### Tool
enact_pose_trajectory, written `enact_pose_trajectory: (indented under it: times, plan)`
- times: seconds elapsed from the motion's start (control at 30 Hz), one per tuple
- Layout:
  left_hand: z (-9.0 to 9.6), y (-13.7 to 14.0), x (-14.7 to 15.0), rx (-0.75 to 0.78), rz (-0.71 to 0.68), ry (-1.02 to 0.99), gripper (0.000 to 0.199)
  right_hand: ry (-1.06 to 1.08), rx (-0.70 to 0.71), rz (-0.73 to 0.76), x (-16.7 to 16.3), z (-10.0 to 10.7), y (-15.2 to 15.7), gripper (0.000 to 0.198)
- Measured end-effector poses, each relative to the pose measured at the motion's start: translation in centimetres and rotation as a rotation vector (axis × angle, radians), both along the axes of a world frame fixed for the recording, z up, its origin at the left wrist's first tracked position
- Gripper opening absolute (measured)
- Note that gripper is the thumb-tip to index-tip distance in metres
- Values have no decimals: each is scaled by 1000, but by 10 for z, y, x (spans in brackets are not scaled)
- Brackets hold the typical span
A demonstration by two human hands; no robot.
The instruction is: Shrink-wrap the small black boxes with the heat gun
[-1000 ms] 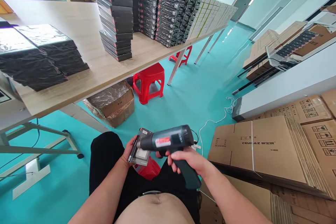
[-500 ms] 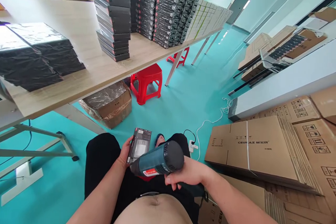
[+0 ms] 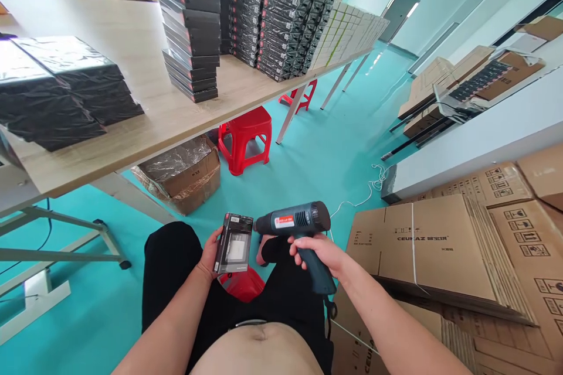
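Observation:
My left hand (image 3: 212,255) grips the left edge of a small black retail box (image 3: 234,240) with a pale square panel on its face, held upright over my lap. My right hand (image 3: 317,252) is wrapped round the handle of a dark teal heat gun (image 3: 294,220) with a red label on its barrel. The nozzle points left, close to the box's right edge; whether they touch I cannot tell. Under the box, the red stool (image 3: 244,286) I sit on shows between my legs.
A wooden table (image 3: 185,120) at left bears a tall stack of black boxes (image 3: 193,29) and film-wrapped packs (image 3: 70,94). Beyond my knees are a red stool (image 3: 246,135) and a plastic-lined carton (image 3: 189,176). Flattened cartons (image 3: 422,252) crowd my right side; a white cable (image 3: 373,187) crosses the floor.
The heat gun has swung from in front of the box's lower part to its right side, its barrel now nearly level and its handle in sight. The box stays almost where it was.

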State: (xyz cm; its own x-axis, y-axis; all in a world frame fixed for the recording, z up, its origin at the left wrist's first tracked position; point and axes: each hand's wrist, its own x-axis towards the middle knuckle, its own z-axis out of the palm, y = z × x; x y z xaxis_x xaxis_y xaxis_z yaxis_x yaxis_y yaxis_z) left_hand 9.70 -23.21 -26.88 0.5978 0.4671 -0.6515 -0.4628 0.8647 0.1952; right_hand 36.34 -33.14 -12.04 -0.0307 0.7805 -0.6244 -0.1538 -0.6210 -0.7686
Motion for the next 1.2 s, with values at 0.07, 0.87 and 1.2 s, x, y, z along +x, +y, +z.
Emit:
enact_pose_trajectory:
  times: [0.07, 0.87, 1.2]
  plan:
    - [0, 0, 1, 9, 2, -8, 42, 22, -64, 107, -2, 5, -13, 25]
    - [-5, 2, 1, 94, 106, 9, 44, 45, -28, 192, -53, 21, -28, 25]
    - [-27, 8, 2, 2, 216, 105, 50, -28, -51, -27, -27, 7, -33, 27]
